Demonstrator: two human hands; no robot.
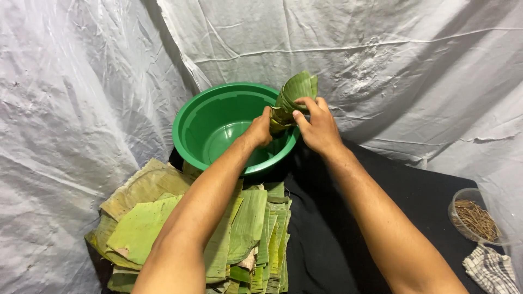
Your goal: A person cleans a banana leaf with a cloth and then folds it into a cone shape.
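Both my hands hold a folded green leaf parcel (pixel 295 93) above the right rim of a green plastic basin (pixel 218 126). My left hand (pixel 260 129) grips its lower part from the left. My right hand (pixel 316 124) pinches the parcel's side, fingers wrapped over the leaf. The parcel's top flares open and points up and to the right. Inside, the basin looks bare, though my left wrist hides part of its bottom.
A stack of several flat cut green leaves (pixel 163 228) lies at lower left on a black cloth (pixel 327 239). A clear bowl of thin brown sticks (pixel 475 216) and a checked cloth (pixel 490 269) sit at lower right. White sheeting (pixel 81 81) surrounds everything.
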